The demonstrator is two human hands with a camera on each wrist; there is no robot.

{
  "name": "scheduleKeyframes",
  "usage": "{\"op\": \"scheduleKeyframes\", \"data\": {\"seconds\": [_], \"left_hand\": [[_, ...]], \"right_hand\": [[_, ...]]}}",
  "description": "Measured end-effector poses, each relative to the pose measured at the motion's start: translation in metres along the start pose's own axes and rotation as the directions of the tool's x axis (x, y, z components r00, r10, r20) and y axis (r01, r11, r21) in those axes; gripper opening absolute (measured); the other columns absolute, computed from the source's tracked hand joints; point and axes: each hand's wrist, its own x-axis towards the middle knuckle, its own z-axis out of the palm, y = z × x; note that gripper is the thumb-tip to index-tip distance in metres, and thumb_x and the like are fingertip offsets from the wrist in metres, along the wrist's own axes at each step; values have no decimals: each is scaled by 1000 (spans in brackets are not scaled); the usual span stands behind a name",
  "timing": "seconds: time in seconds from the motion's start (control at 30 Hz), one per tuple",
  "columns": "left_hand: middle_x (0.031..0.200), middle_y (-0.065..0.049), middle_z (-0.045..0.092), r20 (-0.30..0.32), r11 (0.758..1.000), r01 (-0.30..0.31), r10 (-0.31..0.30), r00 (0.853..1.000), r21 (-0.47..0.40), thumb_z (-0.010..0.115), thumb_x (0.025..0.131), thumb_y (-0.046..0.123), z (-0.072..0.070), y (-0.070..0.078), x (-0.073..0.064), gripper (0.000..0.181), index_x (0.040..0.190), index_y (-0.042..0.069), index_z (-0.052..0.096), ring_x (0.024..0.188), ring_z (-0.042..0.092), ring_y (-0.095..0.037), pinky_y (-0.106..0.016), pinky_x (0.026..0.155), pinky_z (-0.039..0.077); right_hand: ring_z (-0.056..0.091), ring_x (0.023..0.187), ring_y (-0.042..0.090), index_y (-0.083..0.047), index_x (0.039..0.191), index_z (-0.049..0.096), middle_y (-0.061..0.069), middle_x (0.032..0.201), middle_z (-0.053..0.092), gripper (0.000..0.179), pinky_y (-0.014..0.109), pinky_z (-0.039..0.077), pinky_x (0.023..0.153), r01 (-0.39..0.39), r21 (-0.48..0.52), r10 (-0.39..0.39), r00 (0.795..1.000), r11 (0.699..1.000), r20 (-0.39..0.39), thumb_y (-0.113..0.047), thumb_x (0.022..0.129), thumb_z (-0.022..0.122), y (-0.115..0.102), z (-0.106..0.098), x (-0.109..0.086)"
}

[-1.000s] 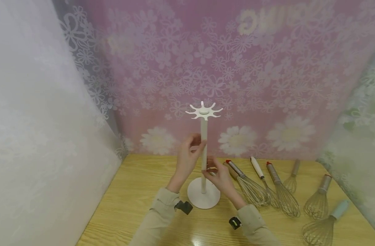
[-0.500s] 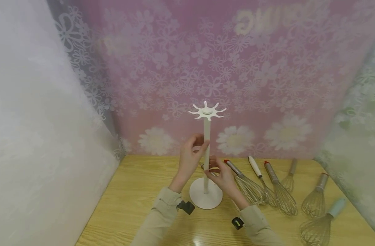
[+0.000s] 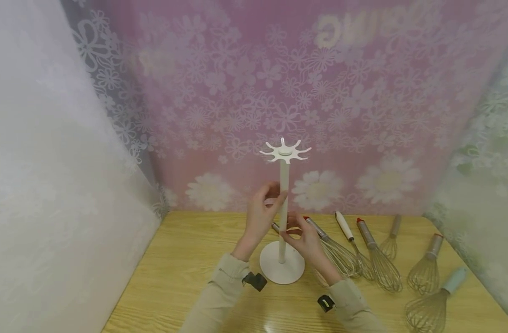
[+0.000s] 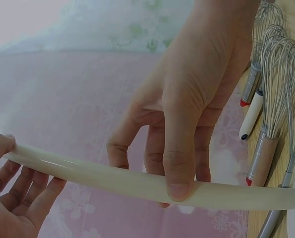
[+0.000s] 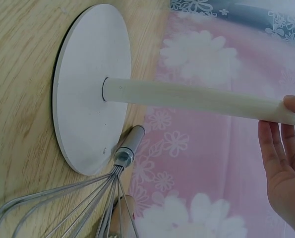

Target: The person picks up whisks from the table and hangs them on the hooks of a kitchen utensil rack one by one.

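Observation:
A white utensil stand (image 3: 284,175) stands upright on the table, with a round base (image 3: 272,269) and a star-shaped ring of hooks (image 3: 285,153) on top. My left hand (image 3: 259,213) grips the pole around its middle from the left. Lower down, my right hand (image 3: 310,238) pinches the same pole between thumb and fingers from the right. In the left wrist view the right hand (image 4: 187,109) has its thumb in front of the pole and its fingers behind. The hooks hold nothing. Close by the base lies a whisk (image 5: 130,146) with a silver handle.
Several wire whisks lie on the wooden table (image 3: 187,259) to the right, among them a white-handled whisk (image 3: 343,225), a red-tipped whisk (image 3: 364,230) and a light-blue-handled whisk (image 3: 455,280). A flowered pink cloth wall (image 3: 220,115) stands behind, with pale walls at both sides.
The stand has shifted slightly to the right along with both hands. A whisk handle behind it now shows to the left of the pole. Both hands keep their hold.

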Motion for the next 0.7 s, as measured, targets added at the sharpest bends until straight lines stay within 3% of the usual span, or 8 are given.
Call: {"op": "scheduleKeyframes", "data": {"seconds": [0.17,0.37,0.7], "left_hand": [[111,-7,72,4,1000,2,-2,1000,-9,68,99,25,3,2,0,27,121,10,68,100,70,-22,-30,81,60],[111,-7,73,5,1000,1,-1,1000,7,69,99,26,5,3,-1,29,122,10,67,100,71,-22,-33,81,60],[115,-15,72,3,999,12,-12,1000,-48,69,98,16,11,7,0,30,124,3,66,102,70,-32,-49,85,59]], "right_hand": [[65,94,44,7,127,55,27,110,64,47,57,57,79,-13,10,13,1000,1000,12,16,84,72,-10,-4,0],[65,95,44,9,127,55,26,110,64,45,57,57,81,-30,18,29,999,999,37,15,86,71,-35,-12,-1],[67,91,42,8,124,57,25,106,65,45,56,58,77,23,-2,-23,1000,1000,-2,16,83,74,-24,-14,-3]]}}
